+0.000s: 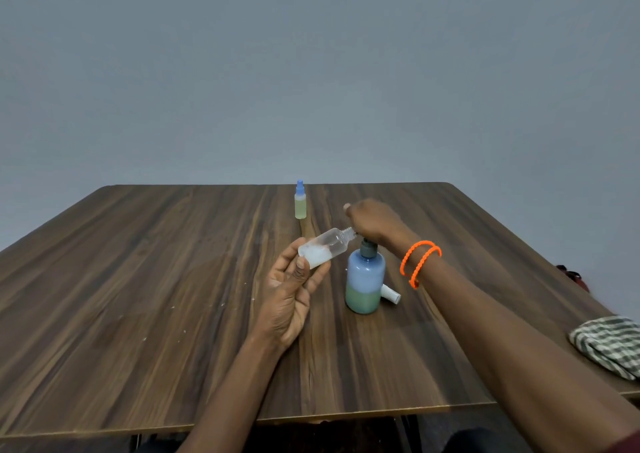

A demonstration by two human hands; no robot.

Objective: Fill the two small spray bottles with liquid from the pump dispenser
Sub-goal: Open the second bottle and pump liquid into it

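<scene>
so on the wooden table [138, 262] there are a few pale specks scattered on the left part. moving right, the left hand [289, 297] pinches a clear uncapped spray bottle [327, 247] by its base between thumb and fingers, tilted so its threaded neck points right, just at the nozzle of the pump dispenser [365, 279]. further back stands the 2nd small spray bottle [300, 200], blue cap on, yellowish liquid inside. the dispenser stands upright, greenish liquid in its lower part. the right hand [372, 220] sits on top of the pump head, fingers curled over it, orange bracelets [419, 262] on the wrist. a white cap [390, 294] lies just behind the dispenser, and a checked cloth [609, 345] lies at the far right edge.
</scene>
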